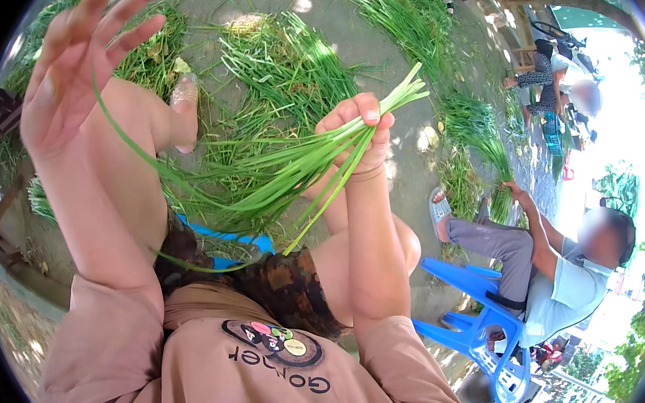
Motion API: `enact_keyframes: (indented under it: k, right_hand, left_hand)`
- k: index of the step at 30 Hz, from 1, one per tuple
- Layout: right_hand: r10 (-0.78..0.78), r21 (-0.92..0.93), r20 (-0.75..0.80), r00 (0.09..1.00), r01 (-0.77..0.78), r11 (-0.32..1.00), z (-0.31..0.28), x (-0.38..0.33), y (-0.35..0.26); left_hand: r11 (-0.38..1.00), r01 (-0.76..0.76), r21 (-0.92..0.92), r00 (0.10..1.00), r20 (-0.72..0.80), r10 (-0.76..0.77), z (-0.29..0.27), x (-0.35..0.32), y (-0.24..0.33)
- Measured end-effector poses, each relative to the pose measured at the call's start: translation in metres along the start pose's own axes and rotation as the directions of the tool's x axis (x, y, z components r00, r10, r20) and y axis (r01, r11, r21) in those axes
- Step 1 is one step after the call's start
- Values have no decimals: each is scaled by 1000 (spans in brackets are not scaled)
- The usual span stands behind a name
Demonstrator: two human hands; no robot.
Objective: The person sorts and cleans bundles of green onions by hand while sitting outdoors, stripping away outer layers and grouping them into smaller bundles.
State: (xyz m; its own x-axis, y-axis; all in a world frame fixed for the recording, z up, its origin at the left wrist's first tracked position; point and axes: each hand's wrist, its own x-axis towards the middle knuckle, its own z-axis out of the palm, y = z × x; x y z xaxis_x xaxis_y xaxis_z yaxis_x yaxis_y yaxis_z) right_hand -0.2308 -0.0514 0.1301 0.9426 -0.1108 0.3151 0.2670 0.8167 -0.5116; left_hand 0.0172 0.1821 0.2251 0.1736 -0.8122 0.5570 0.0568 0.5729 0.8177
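Observation:
My right hand (362, 133) is closed around a bunch of long green chive-like stalks (274, 179), held up at the middle of the view. The cut ends stick out past my fingers to the upper right and the leaves fan down to the left. My left hand (69, 70) is raised at the upper left with fingers spread. One thin green leaf (121, 135) trails from it in a curve down toward my lap. My bare knees and a foot in a clear sandal (183, 98) lie below the hands.
Piles of the same green stalks (287, 59) cover the concrete ground ahead. A person sits on a blue plastic chair (479, 326) at the right, handling stalks. More people sit at the far upper right. A blue strip (226, 237) lies by my lap.

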Motion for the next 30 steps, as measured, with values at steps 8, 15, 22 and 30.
enact_keyframes:
  k: [8,15,22,30]
  right_hand:
    - [54,61,105,993,-61,996,0,6,10]
    - [62,-28,55,997,-61,998,-6,1,-5]
    - [121,-87,-57,991,-126,988,3,-1,-13]
    - [171,-112,-238,956,-202,973,14,1,-3]
  left_hand:
    - [839,535,97,783,317,-536,45,9,-77]
    - [771,636,-23,650,554,-520,63,12,-118]
    - [691,693,206,605,354,-713,79,27,-91]
    - [764,547,343,750,205,-629,77,25,-91]
